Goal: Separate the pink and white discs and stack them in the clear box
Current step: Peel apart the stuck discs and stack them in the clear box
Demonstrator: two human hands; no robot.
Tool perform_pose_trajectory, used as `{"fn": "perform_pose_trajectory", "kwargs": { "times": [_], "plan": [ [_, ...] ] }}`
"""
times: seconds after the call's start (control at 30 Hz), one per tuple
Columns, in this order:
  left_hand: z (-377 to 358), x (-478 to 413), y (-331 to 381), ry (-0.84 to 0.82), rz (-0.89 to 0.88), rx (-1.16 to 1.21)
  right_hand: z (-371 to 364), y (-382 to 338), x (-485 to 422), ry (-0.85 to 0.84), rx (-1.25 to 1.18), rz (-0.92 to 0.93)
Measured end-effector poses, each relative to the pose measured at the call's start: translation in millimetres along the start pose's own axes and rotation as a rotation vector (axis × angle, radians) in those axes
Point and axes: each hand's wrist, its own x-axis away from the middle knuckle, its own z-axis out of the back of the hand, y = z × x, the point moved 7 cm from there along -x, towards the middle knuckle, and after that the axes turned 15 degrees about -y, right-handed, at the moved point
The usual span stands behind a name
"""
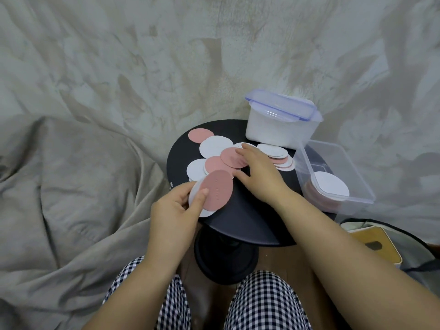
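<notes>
Two bare hands work over a small round black table (240, 217) in the lower middle of the frame. The left hand (173, 211), lower left of the table, is closed on a small stack of discs: a pink disc (217, 189) on top with white discs (204, 211) showing behind it, the thumb pressed on the pink face and the fingers curled behind. The right hand (259, 172) lies palm down across the middle of the table with its fingers spread loosely, the fingertips touching a pink disc in the scattered pile (222, 153); it is not clamped on anything. That pile of overlapping pink and white discs spreads over the upper left part of the tabletop, and a smaller heap (277, 153) with white ones on top lies just right of the fingers. At the right edge of the table stands the clear box (352, 167), lid off, holding a stack with a white disc (331, 185) on top and pink ones showing beneath through the wall. Above it, a lidded container (281, 122) with a blue-trimmed lid sits at the table's upper right. Crumpled beige fabric (95, 115) fills the background, and checked trousers (266, 303) show at the bottom.
</notes>
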Motion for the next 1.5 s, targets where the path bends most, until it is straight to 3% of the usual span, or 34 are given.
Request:
{"fn": "perform_pose_trajectory", "kwargs": {
  "times": [0.13,0.27,0.37,0.5,0.63,0.73,1.0,1.2,1.3,1.5],
  "plan": [
    [5,1,-3,0.017,0.014,0.003,-3,7,-12,-0.093,0.026,0.016],
    [4,0,-7,0.009,0.018,0.006,0,3,6,-0.016,0.128,0.117],
    [2,-2,-8,0.024,0.022,0.026,13,0,27,0.117,0.06,0.111],
    [2,-7,-8,0.065,0.031,0.078,29,2,56,0.272,-0.364,0.046],
    [-4,-11,-7,0.055,0.047,0.159,16,-3,66,0.189,-0.907,0.051],
    [-18,-12,-5,-0.032,0.058,0.229,10,-10,71,0.135,-1.032,0.05],
    [-37,-10,3,-0.185,0.004,0.161,14,0,87,0.271,-0.772,0.017],
    [-57,-17,15,-0.294,-0.096,-0.02,11,1,96,0.106,-0.668,0.069],
    [-74,-19,18,-0.355,-0.132,-0.072,12,5,102,0.12,-0.584,0.073],
    [-91,-15,12,-0.353,-0.18,-0.496,8,19,111,0.24,-0.432,0.014]
  ]
}}
